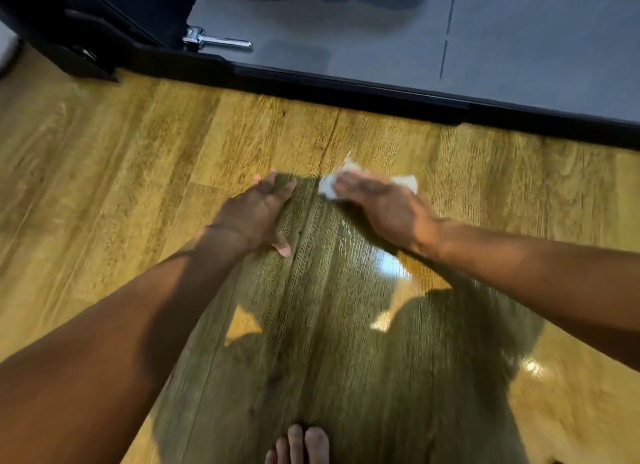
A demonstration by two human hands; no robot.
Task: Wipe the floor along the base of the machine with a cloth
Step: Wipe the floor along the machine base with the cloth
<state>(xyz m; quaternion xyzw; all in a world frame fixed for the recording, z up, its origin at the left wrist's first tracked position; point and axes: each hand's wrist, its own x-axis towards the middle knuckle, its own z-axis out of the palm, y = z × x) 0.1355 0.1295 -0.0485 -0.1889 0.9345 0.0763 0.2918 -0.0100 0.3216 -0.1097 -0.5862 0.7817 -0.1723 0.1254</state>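
Note:
A small crumpled white cloth (328, 186) lies on the wooden floor (138, 159), pressed down under my right hand (381, 204); bits of it stick out past the fingertips and on the far side of the hand. My left hand (256, 214) rests flat on the floor just to the left, fingers apart and holding nothing. The machine's black base edge (346, 89) runs across the floor from upper left to right, a short way beyond both hands. The picture is blurred by motion.
Behind the black edge lies the machine's grey deck (381, 38). A chrome pin or lever (221, 43) sticks out by a black upright (86, 24) at the upper left. My bare toes (301, 443) show at the bottom. Shiny wet-looking patches glint on the floor.

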